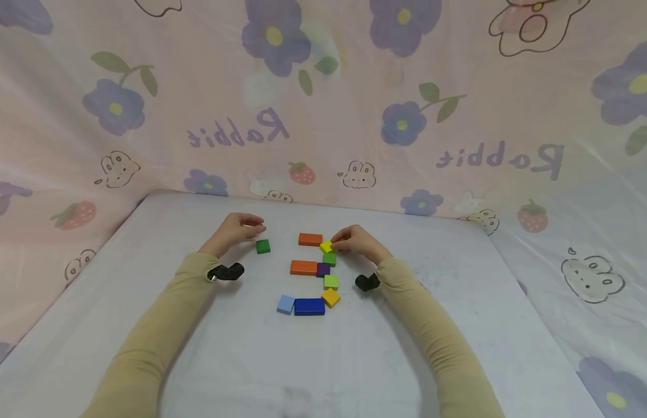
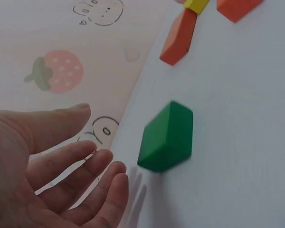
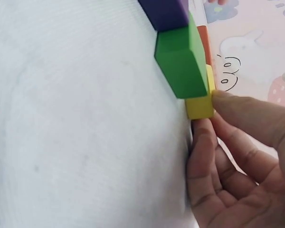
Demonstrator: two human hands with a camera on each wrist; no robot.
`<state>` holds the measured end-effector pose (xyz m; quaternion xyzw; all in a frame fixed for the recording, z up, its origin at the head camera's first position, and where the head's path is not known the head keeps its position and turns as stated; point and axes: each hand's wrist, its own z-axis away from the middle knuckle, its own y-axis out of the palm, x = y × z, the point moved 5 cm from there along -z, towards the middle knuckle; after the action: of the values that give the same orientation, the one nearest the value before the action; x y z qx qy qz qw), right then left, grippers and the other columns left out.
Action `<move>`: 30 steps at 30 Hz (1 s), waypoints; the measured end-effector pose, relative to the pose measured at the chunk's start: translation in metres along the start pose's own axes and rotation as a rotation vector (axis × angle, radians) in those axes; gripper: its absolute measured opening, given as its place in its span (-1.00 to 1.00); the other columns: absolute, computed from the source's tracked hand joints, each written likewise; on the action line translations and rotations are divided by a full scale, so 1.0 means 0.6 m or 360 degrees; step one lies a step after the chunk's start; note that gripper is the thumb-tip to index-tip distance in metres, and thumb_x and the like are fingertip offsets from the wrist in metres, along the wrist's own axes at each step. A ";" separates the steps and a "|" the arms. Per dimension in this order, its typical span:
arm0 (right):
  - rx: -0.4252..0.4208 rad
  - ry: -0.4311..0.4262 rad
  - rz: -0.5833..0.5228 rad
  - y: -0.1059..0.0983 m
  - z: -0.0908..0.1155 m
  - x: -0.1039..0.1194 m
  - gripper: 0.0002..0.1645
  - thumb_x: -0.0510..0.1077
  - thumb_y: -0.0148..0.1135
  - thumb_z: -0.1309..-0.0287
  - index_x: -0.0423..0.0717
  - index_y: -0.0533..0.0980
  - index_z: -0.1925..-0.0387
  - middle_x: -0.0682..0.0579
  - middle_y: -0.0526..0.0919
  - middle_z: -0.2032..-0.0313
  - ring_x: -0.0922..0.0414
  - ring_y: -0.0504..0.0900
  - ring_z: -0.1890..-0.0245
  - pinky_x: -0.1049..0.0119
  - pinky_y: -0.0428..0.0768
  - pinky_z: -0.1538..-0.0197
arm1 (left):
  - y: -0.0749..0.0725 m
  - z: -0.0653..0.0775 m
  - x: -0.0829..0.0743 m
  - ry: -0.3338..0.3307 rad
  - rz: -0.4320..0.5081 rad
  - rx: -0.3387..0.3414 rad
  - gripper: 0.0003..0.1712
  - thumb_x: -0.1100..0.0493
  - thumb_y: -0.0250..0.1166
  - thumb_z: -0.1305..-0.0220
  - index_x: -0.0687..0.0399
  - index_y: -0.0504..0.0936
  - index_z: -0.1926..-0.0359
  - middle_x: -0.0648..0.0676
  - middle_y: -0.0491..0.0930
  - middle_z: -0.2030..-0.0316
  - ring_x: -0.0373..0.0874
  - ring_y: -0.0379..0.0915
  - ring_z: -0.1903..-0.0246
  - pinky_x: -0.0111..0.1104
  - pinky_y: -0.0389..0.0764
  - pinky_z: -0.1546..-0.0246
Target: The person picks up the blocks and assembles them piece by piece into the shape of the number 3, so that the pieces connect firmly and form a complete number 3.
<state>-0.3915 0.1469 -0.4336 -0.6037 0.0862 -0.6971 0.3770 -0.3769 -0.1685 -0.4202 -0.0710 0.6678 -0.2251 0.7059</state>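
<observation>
Coloured wooden blocks lie on a white table (image 1: 146, 325). My right hand (image 1: 355, 239) pinches a yellow block (image 1: 326, 246) (image 3: 200, 105) between thumb and fingers, right beside a green block (image 1: 330, 259) (image 3: 182, 61) and a purple block (image 1: 323, 269) (image 3: 165, 11). My left hand (image 1: 238, 227) (image 2: 61, 171) hovers open just left of a lone dark green block (image 1: 263, 246) (image 2: 166, 137), not touching it. Two orange blocks (image 1: 310, 238) (image 1: 304, 267) lie between the hands.
Nearer me sit a light green block (image 1: 331, 281), a yellow-orange block (image 1: 331, 296), a dark blue block (image 1: 309, 306) and a light blue block (image 1: 286, 304). A pink flowered cloth (image 1: 323, 104) hangs behind and beside the table. Black wrist cameras (image 1: 226, 271) (image 1: 367, 282) sit under both forearms.
</observation>
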 end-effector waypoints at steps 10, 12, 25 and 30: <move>0.0000 0.0000 -0.0001 0.003 0.000 -0.001 -0.75 -0.13 0.34 -0.16 -0.13 0.64 0.13 -0.01 0.65 0.22 0.06 0.55 0.26 0.32 0.55 0.13 | -0.011 0.014 0.025 -0.0082 -0.0126 0.0077 -0.41 0.04 0.29 -0.28 0.29 0.44 -0.22 0.26 0.45 -0.15 0.04 0.53 0.05 -0.19 0.48 -0.03; 0.0000 -0.0006 0.0006 0.002 0.000 0.000 -0.75 -0.13 0.33 -0.16 -0.13 0.64 0.12 -0.01 0.65 0.22 0.07 0.55 0.27 0.32 0.55 0.13 | -0.011 0.017 0.024 -0.0071 -0.0116 0.0081 -0.41 0.04 0.30 -0.27 0.30 0.44 -0.21 0.27 0.47 -0.13 0.04 0.53 0.07 -0.19 0.49 -0.01; -0.0003 0.0002 -0.0017 0.000 0.002 0.006 -0.75 -0.15 0.33 -0.16 -0.16 0.63 0.13 -0.03 0.63 0.20 0.08 0.54 0.28 0.33 0.55 0.17 | 0.000 0.029 0.022 0.0061 -0.0262 0.0083 -0.41 0.14 0.44 -0.10 0.33 0.53 -0.12 0.22 0.59 0.05 0.00 0.48 0.09 -0.27 0.45 0.07; 0.0005 -0.0002 -0.0030 0.000 0.004 0.006 -0.75 -0.16 0.33 -0.16 -0.17 0.63 0.12 -0.04 0.63 0.19 0.08 0.54 0.28 0.33 0.56 0.16 | 0.004 0.032 0.021 0.0091 -0.0298 0.0067 -0.42 0.22 0.48 -0.04 0.35 0.55 -0.09 0.24 0.60 0.08 0.00 0.48 0.12 -0.28 0.46 0.10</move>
<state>-0.3893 0.1452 -0.4303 -0.6044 0.0792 -0.7004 0.3713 -0.3576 -0.1753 -0.4308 -0.1119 0.6731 -0.3061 0.6639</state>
